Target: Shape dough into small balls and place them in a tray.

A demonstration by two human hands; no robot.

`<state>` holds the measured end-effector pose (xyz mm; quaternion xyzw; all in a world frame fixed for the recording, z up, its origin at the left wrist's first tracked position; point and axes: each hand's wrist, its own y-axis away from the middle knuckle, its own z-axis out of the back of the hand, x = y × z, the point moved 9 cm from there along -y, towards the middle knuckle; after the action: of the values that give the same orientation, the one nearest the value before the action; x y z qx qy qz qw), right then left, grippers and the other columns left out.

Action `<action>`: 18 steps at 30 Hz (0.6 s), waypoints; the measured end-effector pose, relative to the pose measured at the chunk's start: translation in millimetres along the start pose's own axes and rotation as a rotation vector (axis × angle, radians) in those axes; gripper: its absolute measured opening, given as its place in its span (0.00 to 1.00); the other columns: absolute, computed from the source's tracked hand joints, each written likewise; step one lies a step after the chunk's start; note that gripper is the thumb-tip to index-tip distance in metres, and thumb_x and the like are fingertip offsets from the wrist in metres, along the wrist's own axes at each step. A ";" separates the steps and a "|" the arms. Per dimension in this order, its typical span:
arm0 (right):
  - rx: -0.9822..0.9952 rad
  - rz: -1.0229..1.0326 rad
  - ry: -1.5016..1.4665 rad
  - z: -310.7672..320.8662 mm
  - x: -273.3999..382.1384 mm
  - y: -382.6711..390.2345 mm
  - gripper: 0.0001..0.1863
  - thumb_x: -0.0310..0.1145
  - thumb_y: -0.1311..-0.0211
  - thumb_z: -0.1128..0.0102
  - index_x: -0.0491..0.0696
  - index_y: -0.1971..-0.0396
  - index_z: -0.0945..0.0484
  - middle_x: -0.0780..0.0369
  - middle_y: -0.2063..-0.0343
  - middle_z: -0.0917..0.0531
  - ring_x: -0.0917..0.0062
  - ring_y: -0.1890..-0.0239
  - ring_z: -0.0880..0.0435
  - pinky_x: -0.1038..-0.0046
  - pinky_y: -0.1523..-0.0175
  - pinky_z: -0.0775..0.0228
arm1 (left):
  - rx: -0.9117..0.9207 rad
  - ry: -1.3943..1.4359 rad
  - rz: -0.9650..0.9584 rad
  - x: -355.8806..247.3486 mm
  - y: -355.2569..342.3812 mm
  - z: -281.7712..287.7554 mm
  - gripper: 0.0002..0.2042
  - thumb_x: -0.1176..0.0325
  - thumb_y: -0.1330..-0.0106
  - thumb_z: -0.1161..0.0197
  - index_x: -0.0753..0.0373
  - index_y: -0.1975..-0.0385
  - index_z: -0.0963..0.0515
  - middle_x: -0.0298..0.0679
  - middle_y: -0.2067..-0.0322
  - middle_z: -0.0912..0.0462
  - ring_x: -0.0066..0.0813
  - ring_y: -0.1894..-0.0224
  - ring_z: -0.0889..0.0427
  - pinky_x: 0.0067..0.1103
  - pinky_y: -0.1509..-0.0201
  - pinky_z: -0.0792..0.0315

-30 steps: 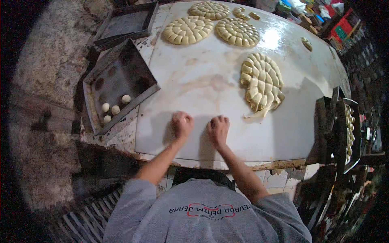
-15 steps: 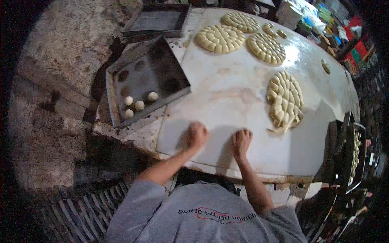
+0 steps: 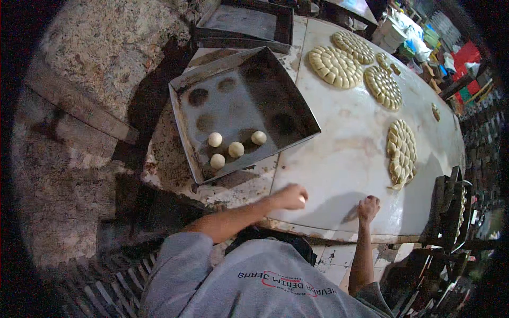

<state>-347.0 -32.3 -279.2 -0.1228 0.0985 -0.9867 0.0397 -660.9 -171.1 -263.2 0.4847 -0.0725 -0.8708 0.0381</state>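
My left hand (image 3: 289,197) is closed just above the near edge of the pale worktop (image 3: 339,169). A bit of a whitish dough ball (image 3: 302,199) peeks out between its fingers. Farther right, my right hand (image 3: 368,208) is curled close over the worktop; whatever its fingers may hold is hidden. In the dark metal tray (image 3: 183,135) to the left lie several round dough balls (image 3: 236,149), grouped near its close corner. Ahead of my right hand rests a partly cut-into mass of scored dough (image 3: 401,151).
Scored dough rounds (image 3: 335,67) lie at the far side of the worktop, with small loose dough pieces (image 3: 436,111) nearby. Another dark tray (image 3: 241,21) stands behind the first. A dark rack (image 3: 450,206) borders the right edge. Bags and boxes (image 3: 416,40) crowd the back right.
The view has swung left, so the tray and dough appear farther right. My hands have moved apart, and the left one has turned, exposing a bit of dough between its fingers.
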 end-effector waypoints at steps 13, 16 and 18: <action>0.155 0.279 -1.271 86.1 345.0 -10.4 0.21 0.32 0.43 0.42 0.39 0.51 0.30 0.55 0.56 0.23 0.74 0.55 0.24 0.73 0.50 0.32 | -1.003 -0.292 0.006 118.0 35.1 256.7 0.19 0.62 0.40 0.42 0.65 0.53 0.30 0.52 0.52 0.28 0.45 0.46 0.32 0.32 0.44 0.36; -0.004 0.447 -0.848 55.8 370.6 -24.0 0.17 0.31 0.52 0.36 0.42 0.62 0.28 0.53 0.65 0.25 0.59 0.66 0.26 0.66 0.61 0.32 | -1.125 0.274 -0.232 35.6 55.4 239.5 0.13 0.66 0.38 0.44 0.65 0.57 0.28 0.47 0.58 0.25 0.39 0.53 0.25 0.27 0.52 0.31; -0.012 0.470 -0.815 16.3 337.3 -14.4 0.14 0.32 0.52 0.36 0.43 0.66 0.27 0.53 0.67 0.24 0.60 0.64 0.26 0.66 0.59 0.33 | -1.060 0.446 -0.268 -0.6 59.7 192.7 0.08 0.67 0.37 0.46 0.65 0.64 0.28 0.39 0.68 0.25 0.26 0.67 0.26 0.23 0.62 0.31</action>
<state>-669.7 -55.8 -181.7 -0.4746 0.1057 -0.8218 0.2970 -824.7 -212.7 -152.8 0.5758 0.4441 -0.6627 0.1791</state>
